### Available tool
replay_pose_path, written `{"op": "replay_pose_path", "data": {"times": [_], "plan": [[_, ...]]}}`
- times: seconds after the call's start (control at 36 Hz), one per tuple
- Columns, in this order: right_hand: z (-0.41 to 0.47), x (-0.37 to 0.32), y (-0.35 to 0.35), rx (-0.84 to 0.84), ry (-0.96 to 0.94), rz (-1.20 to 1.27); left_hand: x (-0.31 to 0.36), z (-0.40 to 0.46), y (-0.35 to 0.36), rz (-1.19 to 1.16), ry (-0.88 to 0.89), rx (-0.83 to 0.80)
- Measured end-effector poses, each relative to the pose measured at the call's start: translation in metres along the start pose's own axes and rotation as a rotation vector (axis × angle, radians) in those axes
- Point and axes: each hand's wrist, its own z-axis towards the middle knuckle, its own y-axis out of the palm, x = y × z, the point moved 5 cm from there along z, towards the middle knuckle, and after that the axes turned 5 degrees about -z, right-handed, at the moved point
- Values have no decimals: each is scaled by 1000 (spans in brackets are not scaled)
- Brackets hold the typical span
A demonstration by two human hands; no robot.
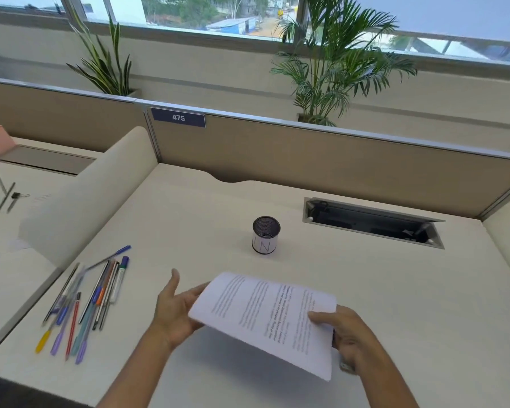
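Observation:
A stack of printed white paper sheets (pixel 265 319) hangs tilted just above the cream desk (pixel 395 290). My right hand (pixel 345 334) grips its right edge, thumb on top and fingers underneath. My left hand (pixel 174 307) is at the stack's left edge with the thumb raised and the fingers tucked under the paper. A black mesh pen cup (pixel 266 235) with a white label marked "IN" stands upright behind the paper and looks empty.
Several pens and markers (pixel 86 301) lie spread on the desk's left side. An open cable hatch (pixel 371 222) is sunk into the desk at the back right. A cream divider (pixel 92 195) separates the neighbouring desk, which holds binder clips and pens (pixel 5 194). A partition (pixel 306 148) labelled 475 stands behind.

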Motion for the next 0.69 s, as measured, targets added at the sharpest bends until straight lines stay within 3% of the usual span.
{"op": "replay_pose_path", "data": {"times": [0.08, 0.22, 0.47, 0.58, 0.69], "plan": [[2, -7, -5, -34, 44, -77, 4, 0, 4, 210, -98, -23], [4, -21, -8, -39, 52, -233, 9, 2, 16, 652, -25, 56], [8, -34, -14, 65, 128, -368, 6, 1, 44, 930, 120, 236], [3, -38, -13, 124, -17, -450, 4, -4, 57, 920, 246, 173], [-11, -48, -4, 229, -356, -356, 5, -15, 66, 829, 477, 173]]}}
